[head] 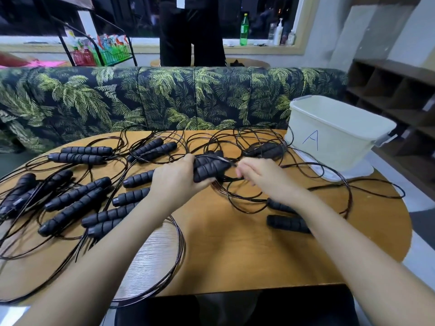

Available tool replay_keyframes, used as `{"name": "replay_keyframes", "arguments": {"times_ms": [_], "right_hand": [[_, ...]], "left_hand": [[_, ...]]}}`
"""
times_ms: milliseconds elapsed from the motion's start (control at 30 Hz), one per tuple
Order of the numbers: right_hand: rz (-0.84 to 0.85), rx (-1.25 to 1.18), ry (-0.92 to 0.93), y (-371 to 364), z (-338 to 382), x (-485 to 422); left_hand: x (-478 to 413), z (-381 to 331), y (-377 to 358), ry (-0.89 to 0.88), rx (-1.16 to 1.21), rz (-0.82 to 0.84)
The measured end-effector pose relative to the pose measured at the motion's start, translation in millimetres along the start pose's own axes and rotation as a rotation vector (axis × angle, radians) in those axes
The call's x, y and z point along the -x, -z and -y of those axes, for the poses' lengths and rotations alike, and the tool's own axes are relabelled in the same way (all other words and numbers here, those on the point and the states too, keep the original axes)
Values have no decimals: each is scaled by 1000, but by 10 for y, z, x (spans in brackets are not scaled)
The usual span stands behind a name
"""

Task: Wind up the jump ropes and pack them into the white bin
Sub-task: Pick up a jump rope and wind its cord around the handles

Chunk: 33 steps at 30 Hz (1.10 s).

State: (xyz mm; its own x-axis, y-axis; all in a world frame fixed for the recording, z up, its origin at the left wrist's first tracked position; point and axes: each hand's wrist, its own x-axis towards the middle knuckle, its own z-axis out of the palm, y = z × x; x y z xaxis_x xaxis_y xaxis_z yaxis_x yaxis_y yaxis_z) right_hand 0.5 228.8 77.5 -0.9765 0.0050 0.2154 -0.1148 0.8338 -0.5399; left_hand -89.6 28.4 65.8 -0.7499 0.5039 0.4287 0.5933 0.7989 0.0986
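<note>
**Bench w/ loose ropes, bin at far right**

Palm-print sofa (pixel 164 97) runs along the far side of the bench (pixel 235 250), which is wood w/ rounded ends. Bin (pixel 334 137), white w/ a blue "A" on its side, stands upright at the far-right corner on a white sheet. Ropes (pixel 75 203) lie spread over the bench, mostly left & centre. Their black ribbed handles lie mostly in pairs, and thin dark cords loop btwn them, some hanging over the near edge. One more pair lies partly hidden under the right forearm.

Left hand (pixel 174 177) grips two handles (pixel 209 169) held side by side at mid-bench. Cord (pixel 217 186) hangs off them in loops onto the bench. Right hand (pixel 261 177) is just beside the handles, fingers curled toward the cord. It's motion-blurred, so cannot tell whether it pinches the cord.
</note>
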Motion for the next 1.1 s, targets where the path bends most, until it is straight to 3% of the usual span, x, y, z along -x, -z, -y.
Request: {"name": "replay_keyframes", "arguments": {"times_ms": [67, 133, 233, 300, 433, 567, 633, 767, 900, 1000, 1100], "right_hand": [[-10, -113, 10, -196, 30, 128], [46, -404, -39, -306, 21, 210], [230, -781, -132, -350, -102, 235], [347, -828, -144, -334, -187, 213], [534, -479, -43, -127, -183, 105], [750, -72, 57, 86, -21, -176], [781, 33, 76, 179, 0, -297], [693, 204, 53, 220, 50, -404], [565, 468, 101, 99, 271, -343], [359, 618, 105, 15, 372, -272], [49, 689, 159, -168, 341, -191]], "left_hand": [[-10, 17, -25, 65, 55, 5], [12, 3, -43, 64, 135, -3], [52, -51, 0, 19, 252, -22], [76, -71, 62, -81, 325, -15], [139, -64, 210, -427, 295, 68], [222, -80, 267, -670, 158, 126], [254, -121, 265, -775, 57, 131], [282, -195, 218, -774, -219, 114], [299, -356, 123, -591, -433, 202], [297, -433, 70, -382, -485, 201], [253, -460, 28, -116, -352, 164]]}}
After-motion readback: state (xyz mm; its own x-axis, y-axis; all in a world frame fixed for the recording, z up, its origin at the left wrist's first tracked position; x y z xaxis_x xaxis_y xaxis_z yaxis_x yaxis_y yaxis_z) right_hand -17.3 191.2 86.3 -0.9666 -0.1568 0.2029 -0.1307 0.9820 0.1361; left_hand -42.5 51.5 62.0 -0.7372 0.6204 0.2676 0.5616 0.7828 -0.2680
